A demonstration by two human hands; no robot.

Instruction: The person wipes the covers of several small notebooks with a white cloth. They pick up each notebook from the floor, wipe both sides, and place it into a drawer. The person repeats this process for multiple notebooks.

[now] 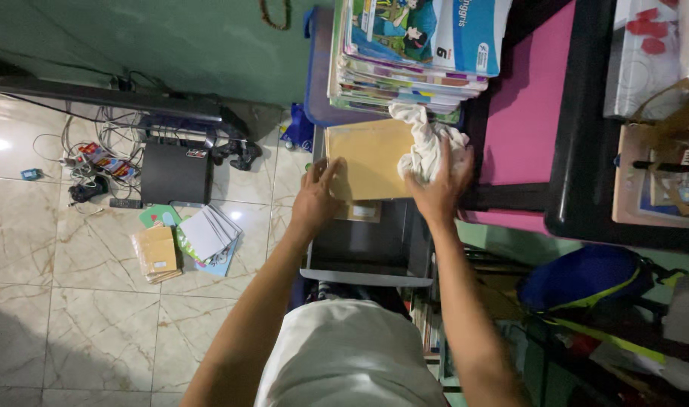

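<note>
A tan envelope (368, 158) lay flat just above centre, on top of a dark grey drawer unit (367, 252). The left hand (316, 197) rested at its seven o'clock corner, fingers spread and touching the edge, gripping nothing. The right hand (442, 188) sat at the envelope's three o'clock side, closed around a crumpled white cloth (427, 143) pressed onto the paper. The two hands were apart. At twelve o'clock a stack of colourful books (412, 53) stood touching the envelope's far edge. At three o'clock lay a pink tabletop (525, 105). Toward eight o'clock, well apart on the tiled floor (73, 301), lay scattered booklets (186, 245) and a black console (177, 173).
</note>
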